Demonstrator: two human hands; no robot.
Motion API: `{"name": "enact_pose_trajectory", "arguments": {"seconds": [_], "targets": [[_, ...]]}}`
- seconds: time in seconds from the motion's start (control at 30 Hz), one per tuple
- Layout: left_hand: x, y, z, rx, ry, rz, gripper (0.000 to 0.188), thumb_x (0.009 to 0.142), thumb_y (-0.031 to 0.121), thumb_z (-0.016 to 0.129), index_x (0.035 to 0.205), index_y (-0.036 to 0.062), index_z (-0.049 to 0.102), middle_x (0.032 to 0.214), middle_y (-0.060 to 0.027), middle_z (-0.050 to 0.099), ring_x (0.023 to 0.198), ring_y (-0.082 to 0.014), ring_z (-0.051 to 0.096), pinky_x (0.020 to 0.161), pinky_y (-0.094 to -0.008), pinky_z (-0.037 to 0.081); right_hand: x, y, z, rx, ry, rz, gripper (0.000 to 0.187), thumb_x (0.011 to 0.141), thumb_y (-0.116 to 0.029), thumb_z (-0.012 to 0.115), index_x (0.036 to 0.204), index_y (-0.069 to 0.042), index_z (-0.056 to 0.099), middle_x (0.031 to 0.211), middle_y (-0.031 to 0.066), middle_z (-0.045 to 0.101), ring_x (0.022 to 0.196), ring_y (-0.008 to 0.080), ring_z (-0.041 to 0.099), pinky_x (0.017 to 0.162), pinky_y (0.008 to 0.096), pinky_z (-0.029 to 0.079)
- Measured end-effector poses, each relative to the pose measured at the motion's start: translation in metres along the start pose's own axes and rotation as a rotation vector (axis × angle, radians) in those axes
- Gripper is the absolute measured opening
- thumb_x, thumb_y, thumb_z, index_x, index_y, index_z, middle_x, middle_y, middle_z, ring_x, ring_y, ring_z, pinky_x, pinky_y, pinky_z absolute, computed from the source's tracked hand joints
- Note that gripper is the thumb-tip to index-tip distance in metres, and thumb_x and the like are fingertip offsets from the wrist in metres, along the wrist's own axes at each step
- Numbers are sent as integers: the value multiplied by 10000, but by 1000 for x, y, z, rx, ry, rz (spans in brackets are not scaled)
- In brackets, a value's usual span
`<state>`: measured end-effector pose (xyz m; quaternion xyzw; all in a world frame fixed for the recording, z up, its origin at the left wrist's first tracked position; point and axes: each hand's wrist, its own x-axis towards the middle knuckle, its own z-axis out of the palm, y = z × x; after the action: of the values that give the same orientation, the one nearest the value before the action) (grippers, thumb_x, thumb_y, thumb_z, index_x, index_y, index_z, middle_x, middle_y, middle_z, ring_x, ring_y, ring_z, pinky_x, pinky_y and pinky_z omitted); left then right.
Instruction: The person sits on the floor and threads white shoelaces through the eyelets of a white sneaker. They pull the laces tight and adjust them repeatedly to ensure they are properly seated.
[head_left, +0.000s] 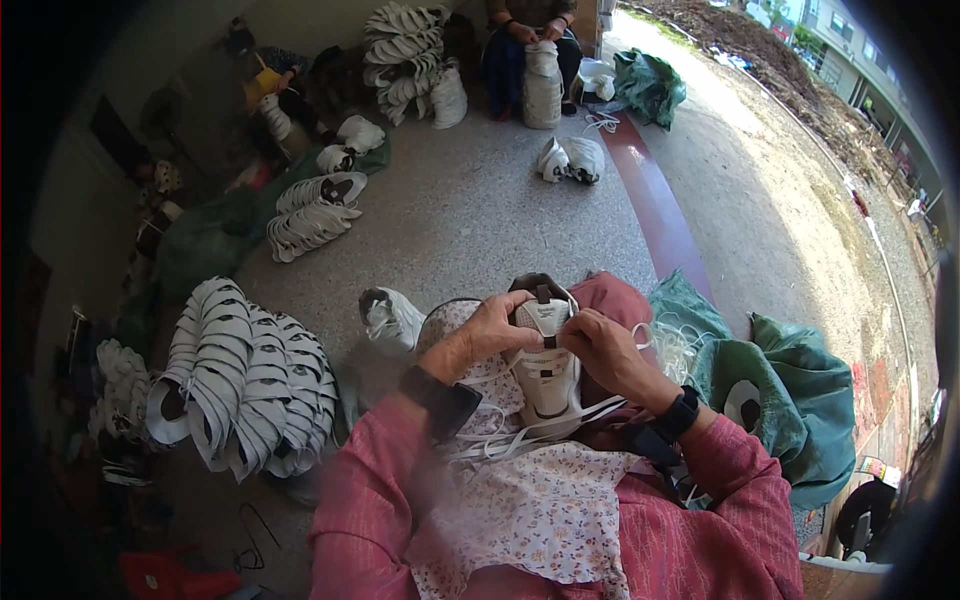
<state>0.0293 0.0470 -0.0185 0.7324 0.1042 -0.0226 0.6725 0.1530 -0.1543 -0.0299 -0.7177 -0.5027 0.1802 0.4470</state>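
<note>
A white and beige shoe upper (550,388) lies on my lap, over a flowered cloth (545,500). My left hand (494,328) is closed round its left side near the dark collar, thumb on the tongue. On the other side my right hand (603,347) pinches at the eyelet edge. A lace seems to be between those fingertips, but they hide most of it. White laces (490,437) trail from below the shoe upper across my lap.
Stacked white shoe uppers (255,380) stand at my left, and a single one (391,318) lies nearer. Green sacks (780,400) and a bundle of white laces (676,345) are at my right. Ahead, another person (535,30) sits handling a stack of uppers. A red stool (170,575) is lower left.
</note>
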Motion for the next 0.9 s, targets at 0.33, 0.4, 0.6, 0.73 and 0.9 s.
{"name": "enact_pose_trajectory", "arguments": {"seconds": [0.33, 0.4, 0.6, 0.73, 0.9], "targets": [[4, -6, -1, -147, 129, -139, 285, 926, 270, 719, 1113, 56, 693, 973, -1, 695, 905, -101, 631, 786, -271, 501, -2, 98, -237, 1579, 366, 321, 220, 1060, -258, 498, 924, -87, 531, 664, -63, 379, 511, 48, 313, 425, 231, 236], [7, -5, 0, -164, 116, -145, 287, 925, 276, 719, 1114, 60, 696, 969, 0, 696, 901, -101, 628, 787, -261, 496, -24, 145, -291, 1728, 594, 296, 225, 1066, -228, 479, 893, -87, 508, 666, -48, 350, 499, 63, 276, 433, 245, 212], [13, 3, 3, -174, 47, -111, 298, 914, 283, 729, 1110, 62, 690, 974, -3, 684, 892, -99, 619, 803, -257, 490, -70, 236, -268, 1339, 682, 498, 246, 1035, -289, 541, 939, -62, 543, 733, -10, 534, 488, 76, 382, 432, 226, 308], [-3, -10, -11, -55, 131, 37, 371, 850, 260, 801, 1116, 35, 677, 984, -30, 689, 910, -113, 634, 815, -284, 521, -22, 139, -141, 542, 845, 513, 314, 1048, -247, 492, 1230, -17, 601, 832, 19, 634, 551, 88, 468, 495, 228, 402], [-9, -5, -11, 25, 62, 74, 480, 774, 205, 850, 1173, 32, 646, 1049, -44, 694, 971, -136, 638, 883, -301, 522, -24, 23, -52, -120, 496, -68, 375, 993, -26, 525, 1367, -19, 533, 869, 22, 674, 696, 116, 617, 611, 268, 503]]}}
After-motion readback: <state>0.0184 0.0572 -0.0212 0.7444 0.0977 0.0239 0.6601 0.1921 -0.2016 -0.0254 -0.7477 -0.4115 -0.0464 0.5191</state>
